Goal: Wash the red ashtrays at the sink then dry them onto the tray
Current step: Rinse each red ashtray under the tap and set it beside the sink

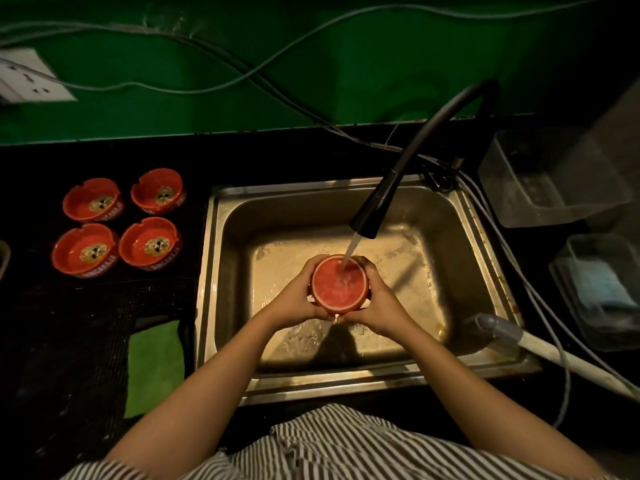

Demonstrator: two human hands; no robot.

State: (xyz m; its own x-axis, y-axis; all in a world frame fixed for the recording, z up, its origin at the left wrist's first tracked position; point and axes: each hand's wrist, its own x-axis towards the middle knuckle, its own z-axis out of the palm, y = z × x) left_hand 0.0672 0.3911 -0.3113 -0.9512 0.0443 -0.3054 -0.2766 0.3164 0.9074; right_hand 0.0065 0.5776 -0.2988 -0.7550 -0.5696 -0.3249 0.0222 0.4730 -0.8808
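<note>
I hold one red ashtray point(339, 285) over the steel sink point(460, 216), turned so its flat underside faces up at me, and the stream from the black faucet point(381, 199) lands on that underside near its far edge. My left hand point(294, 299) curls around its left side and my right hand point(381, 303) curls around its right side, so both grip it between them; most of my fingers wrap under and behind the ashtray, where I cannot see them. The bowl of this ashtray is hidden from me, facing down toward the basin. Four more red ashtrays point(117, 221) sit upright in a two-by-two group on the dark surface left of the sink, well apart from my hands; the light is so dim there that I cannot tell whether they rest on a tray or straight on the counter, and the lettering on their sides is only partly readable. A green cloth point(156, 365) lies near the sink's left front corner. To the right, clear plastic containers point(554, 181) stand in shadow, their contents hard to make out, and a pale hose point(554, 355) crosses the sink's right rim before running out of view.
</note>
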